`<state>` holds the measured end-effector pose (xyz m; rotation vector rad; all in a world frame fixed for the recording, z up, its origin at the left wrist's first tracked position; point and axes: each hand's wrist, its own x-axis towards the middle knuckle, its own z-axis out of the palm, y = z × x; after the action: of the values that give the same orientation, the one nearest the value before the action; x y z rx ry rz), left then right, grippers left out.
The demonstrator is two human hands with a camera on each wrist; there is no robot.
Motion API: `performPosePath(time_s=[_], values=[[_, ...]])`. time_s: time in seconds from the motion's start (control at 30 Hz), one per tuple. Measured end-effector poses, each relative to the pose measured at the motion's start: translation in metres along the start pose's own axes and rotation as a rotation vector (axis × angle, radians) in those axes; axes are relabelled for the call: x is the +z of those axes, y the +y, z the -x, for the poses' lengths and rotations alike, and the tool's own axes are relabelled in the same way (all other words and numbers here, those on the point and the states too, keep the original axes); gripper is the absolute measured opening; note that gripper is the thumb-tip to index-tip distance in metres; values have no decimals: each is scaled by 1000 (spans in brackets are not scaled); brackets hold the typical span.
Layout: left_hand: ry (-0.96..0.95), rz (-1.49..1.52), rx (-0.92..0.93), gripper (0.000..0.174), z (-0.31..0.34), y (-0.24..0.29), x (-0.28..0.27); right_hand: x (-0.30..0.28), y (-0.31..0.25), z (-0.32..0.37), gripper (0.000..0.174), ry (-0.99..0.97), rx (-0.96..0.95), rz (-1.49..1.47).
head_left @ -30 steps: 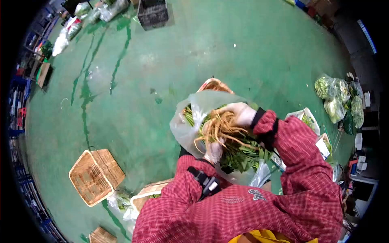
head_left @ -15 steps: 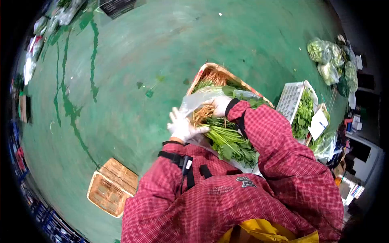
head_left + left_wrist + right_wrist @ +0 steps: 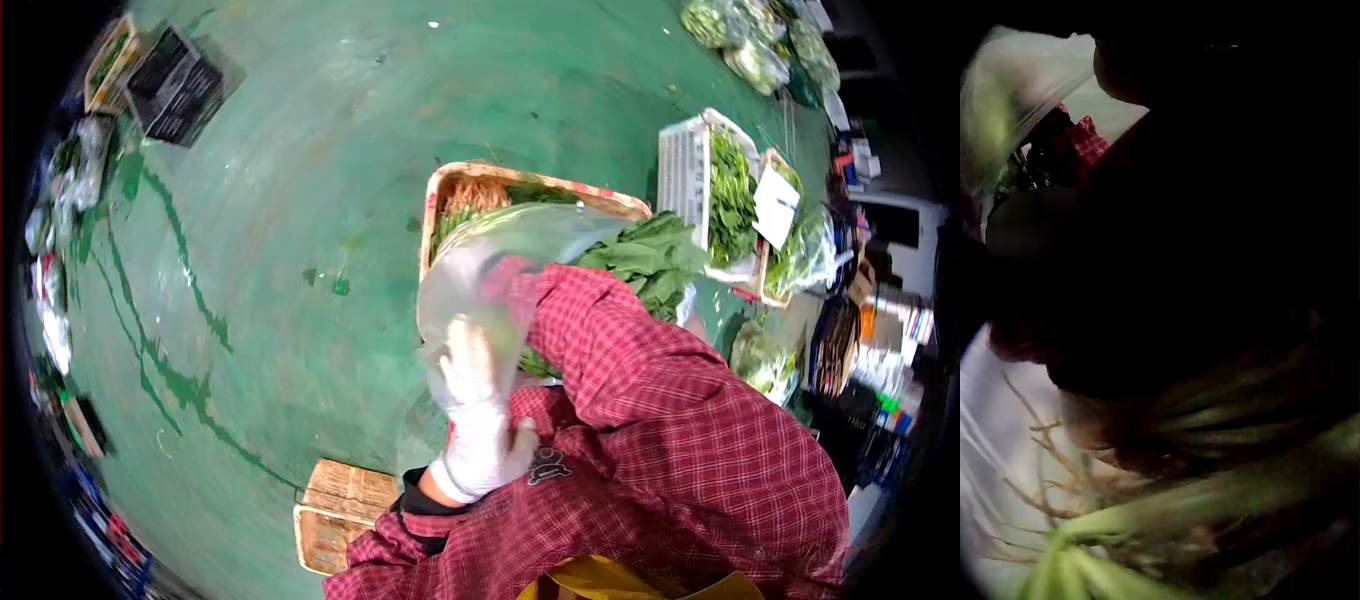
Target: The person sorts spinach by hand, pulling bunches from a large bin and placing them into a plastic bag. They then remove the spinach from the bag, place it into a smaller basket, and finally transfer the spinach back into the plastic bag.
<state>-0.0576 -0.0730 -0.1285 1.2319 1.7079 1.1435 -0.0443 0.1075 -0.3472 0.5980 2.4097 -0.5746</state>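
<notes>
My white-gloved left hand (image 3: 475,410) has its fingers extended against the near side of a clear plastic bag (image 3: 465,290). The thumb stands apart from them. My right forearm reaches into the bag, so the right hand is veiled by plastic in the head view. Up close in the right wrist view, the dark right hand (image 3: 1094,425) holds a bunch of leafy greens (image 3: 1110,519) with thin brown roots (image 3: 1041,500). Broad green leaves (image 3: 655,260) stick out to the right of the bag. The left wrist view is mostly black, with bag film (image 3: 1029,81) at its left.
Beneath the bag stands a basket (image 3: 432,215) of rooted greens. To the right are a white crate (image 3: 685,170) of leaves and a paper sheet (image 3: 776,205). A wicker basket (image 3: 345,490) sits at lower left, a black crate (image 3: 175,90) at far left.
The right hand has gone from gripping the roots at the bag's mouth to inside the bag. My left hand has swung down toward the body, onto the bag's near side. The head view has turned right.
</notes>
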Motion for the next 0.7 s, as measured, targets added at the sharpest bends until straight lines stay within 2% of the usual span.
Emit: performPosePath(time_s=[0.1,0.17,0.2,0.23,0.3,0.37,0.43,0.47,0.53,0.57,0.6,0.7], values=[[144,347,-81,104,-13,-5,8,-29,-23,69,55,100,-131,34],[148,299,-72,104,-16,-5,6,-48,-18,135,55,323,-336,-109],[173,318,-72,104,-15,-4,8,-55,-2,160,55,425,-325,-181],[200,332,-71,105,-14,-3,10,-52,22,175,54,490,-201,-190],[163,355,-48,109,-14,3,12,-34,63,177,64,446,219,37],[155,442,-40,112,-14,6,17,-13,63,163,70,111,329,122],[195,593,-38,112,-19,4,25,29,55,142,73,199,268,71],[184,563,-56,114,-17,4,26,77,69,112,65,478,134,-547],[180,451,-71,118,0,-2,27,91,86,73,47,638,179,-644],[193,386,-95,124,11,-5,28,61,90,68,37,486,361,-131],[198,379,-128,118,18,-1,29,55,95,58,37,403,393,-29],[-27,-198,-227,113,24,11,17,57,111,30,39,322,393,-142]])
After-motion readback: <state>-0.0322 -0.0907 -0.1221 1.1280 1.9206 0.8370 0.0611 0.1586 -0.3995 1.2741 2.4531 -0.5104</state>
